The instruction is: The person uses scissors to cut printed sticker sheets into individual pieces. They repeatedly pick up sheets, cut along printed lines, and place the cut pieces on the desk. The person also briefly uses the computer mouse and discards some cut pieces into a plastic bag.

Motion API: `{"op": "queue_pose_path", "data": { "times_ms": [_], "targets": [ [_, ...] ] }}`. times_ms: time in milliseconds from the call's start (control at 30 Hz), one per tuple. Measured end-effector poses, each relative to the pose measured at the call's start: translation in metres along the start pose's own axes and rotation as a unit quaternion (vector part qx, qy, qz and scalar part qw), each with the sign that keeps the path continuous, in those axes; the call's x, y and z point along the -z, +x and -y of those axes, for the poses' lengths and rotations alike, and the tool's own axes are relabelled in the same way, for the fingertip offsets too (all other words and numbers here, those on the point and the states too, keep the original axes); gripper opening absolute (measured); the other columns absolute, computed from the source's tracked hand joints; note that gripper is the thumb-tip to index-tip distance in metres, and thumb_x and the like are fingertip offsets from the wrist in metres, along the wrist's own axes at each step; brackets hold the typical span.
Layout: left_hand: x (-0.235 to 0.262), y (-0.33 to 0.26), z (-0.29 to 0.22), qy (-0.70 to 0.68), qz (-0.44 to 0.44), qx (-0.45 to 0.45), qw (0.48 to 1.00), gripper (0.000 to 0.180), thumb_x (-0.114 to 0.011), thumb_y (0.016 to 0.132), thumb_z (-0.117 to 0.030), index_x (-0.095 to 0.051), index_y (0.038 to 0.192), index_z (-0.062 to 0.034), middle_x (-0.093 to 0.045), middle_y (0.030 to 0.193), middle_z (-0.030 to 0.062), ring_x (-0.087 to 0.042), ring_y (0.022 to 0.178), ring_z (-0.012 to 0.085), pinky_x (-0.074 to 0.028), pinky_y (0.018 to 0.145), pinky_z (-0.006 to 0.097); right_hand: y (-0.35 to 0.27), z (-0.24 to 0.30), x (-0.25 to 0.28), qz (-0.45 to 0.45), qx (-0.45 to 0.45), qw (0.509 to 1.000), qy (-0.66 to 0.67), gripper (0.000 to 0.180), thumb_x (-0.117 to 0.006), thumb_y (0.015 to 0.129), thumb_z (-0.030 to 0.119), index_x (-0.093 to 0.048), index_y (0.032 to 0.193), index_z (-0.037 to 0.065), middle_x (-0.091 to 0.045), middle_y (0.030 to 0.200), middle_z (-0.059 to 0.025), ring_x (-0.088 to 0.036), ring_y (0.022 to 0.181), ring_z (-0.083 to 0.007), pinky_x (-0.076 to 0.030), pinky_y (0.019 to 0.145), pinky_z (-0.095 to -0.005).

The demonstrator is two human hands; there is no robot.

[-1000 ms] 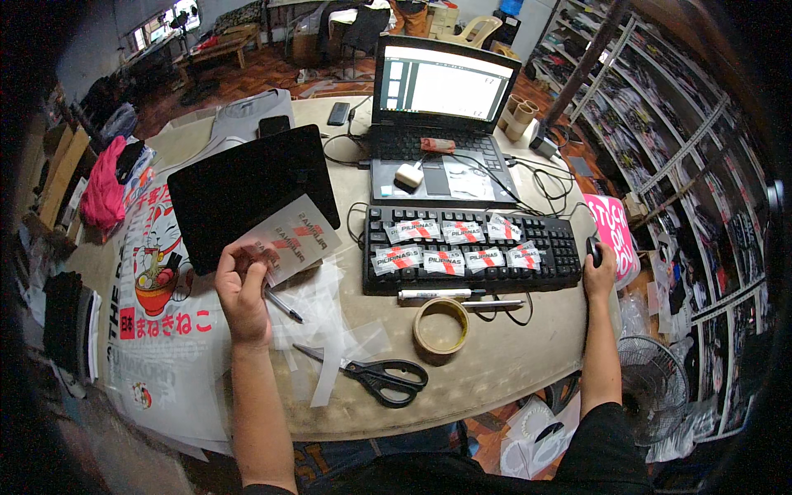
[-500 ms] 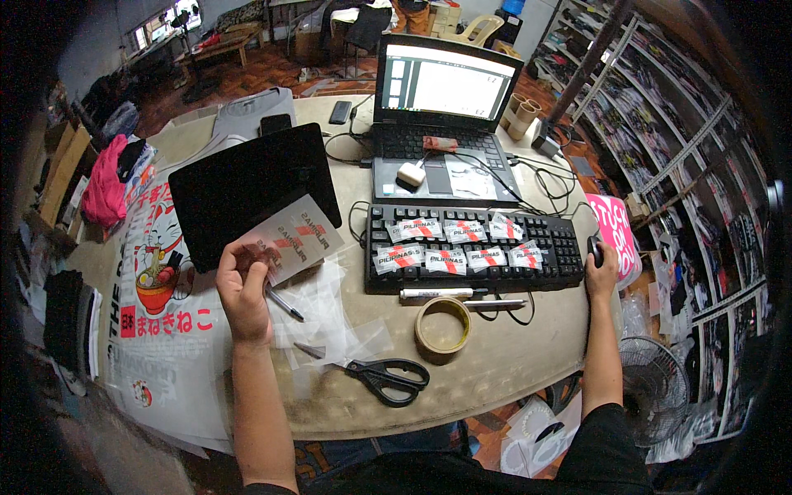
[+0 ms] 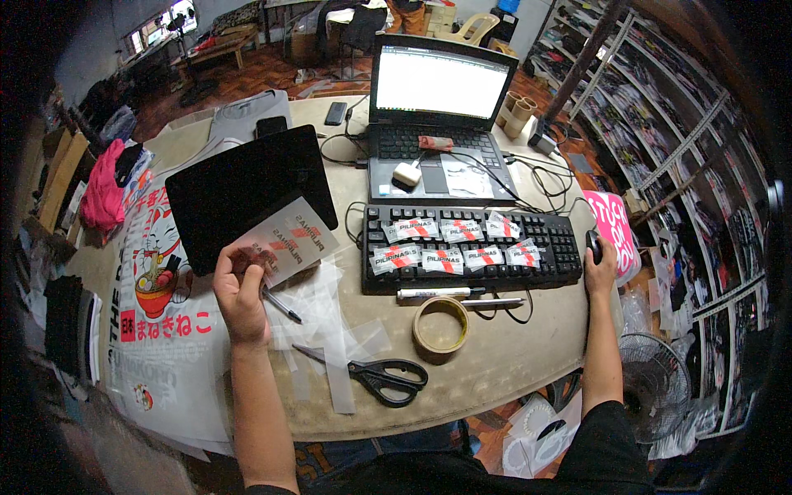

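A printed translucent sheet [image 3: 290, 241] is left of the keyboard [image 3: 554, 252], overlapping a black tablet [image 3: 247, 186] in view. The left hand [image 3: 242, 293] pinches the sheet's lower corner, thumb and fingers together on it. At the keyboard's right end, the right hand [image 3: 602, 268] curls around a black mouse [image 3: 592, 245]; its fingertips are too hidden to judge. Small printed labels [image 3: 396, 258] lie on the keyboard's keys. Just below the keyboard are a marker [image 3: 429, 293] and a tape roll [image 3: 437, 353], with black-handled scissors [image 3: 384, 381] farther below; a laptop [image 3: 441, 78] stands behind it.
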State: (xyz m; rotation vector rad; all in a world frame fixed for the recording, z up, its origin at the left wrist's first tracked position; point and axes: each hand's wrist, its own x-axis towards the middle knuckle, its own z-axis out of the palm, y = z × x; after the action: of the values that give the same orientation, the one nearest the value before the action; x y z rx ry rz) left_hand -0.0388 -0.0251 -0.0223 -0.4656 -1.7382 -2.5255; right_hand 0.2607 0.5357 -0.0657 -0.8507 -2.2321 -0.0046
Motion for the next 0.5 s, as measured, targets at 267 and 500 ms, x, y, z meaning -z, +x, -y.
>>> {"op": "queue_pose_path", "data": {
  "times_ms": [267,500],
  "targets": [
    [0.0003,0.0002,-0.0006,-0.003,0.002,-0.002,1.000,0.021,-0.048,0.083,0.003,-0.058,0.101,-0.0022,-0.060,0.096,0.0031,-0.054,0.086,0.0096,-0.044,0.084,0.024,0.0005,0.0001,-0.0007,0.017,-0.011,1.000,0.015,0.042,-0.067,0.083,0.020,-0.055,0.120,0.004,-0.056,0.120,-0.0172,-0.053,0.113,-0.0334,-0.041,0.098,-0.0397],
    [-0.0021,-0.0008,-0.0043,-0.002,0.002,-0.007,1.000,0.021,-0.048,0.082,0.003,-0.058,0.100,-0.0019,-0.060,0.096,0.0034,-0.055,0.086,0.0093,-0.045,0.084,0.025,0.0000,0.0032,-0.0003,0.020,-0.005,0.999,0.030,0.042,-0.066,0.083,0.020,-0.055,0.121,0.004,-0.056,0.120,-0.0177,-0.053,0.113,-0.0335,-0.041,0.098,-0.0392]
  ]
}}
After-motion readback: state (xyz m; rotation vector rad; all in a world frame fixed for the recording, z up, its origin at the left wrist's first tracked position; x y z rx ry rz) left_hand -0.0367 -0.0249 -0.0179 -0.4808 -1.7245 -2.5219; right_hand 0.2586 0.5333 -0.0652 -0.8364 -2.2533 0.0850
